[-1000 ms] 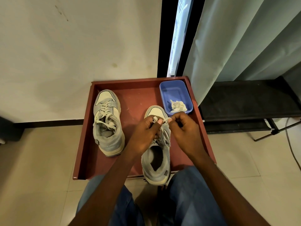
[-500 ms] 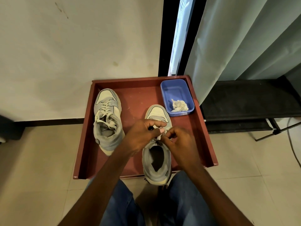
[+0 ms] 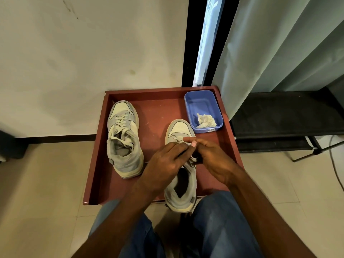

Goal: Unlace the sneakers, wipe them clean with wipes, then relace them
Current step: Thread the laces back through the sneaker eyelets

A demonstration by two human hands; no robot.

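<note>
Near the front edge of the red-brown wooden tray point(image 3: 96, 164), the right grey-and-cream sneaker point(image 3: 181, 185) overhangs; left hand point(image 3: 163, 164) and right hand point(image 3: 214, 161) both pinch its cream lace point(image 3: 178, 139). Hard tugging could drag it off.

Red-brown tray point(image 3: 154, 112) with raised rim, set on a pale tiled floor point(image 3: 46, 183) against the far wall. Blue plastic tub point(image 3: 197, 101) in the tray's far right corner, just beside the rim. Off-white wall point(image 3: 83, 53) behind, faintly stained, with a dark baseboard point(image 3: 55, 137) along its foot. Black vertical frame point(image 3: 188, 43) right of the wall, a bright strip of window point(image 3: 206, 34) next to it. Pale green curtain point(image 3: 279, 43) hanging on the far right, reaching down past the tray's corner. Low black shelf point(image 3: 283, 112) under the curtain, on thin metal legs. Thin cable point(image 3: 335, 164) across the floor at the right edge. Blue jeans point(image 3: 219, 229) at the near edge.
</note>
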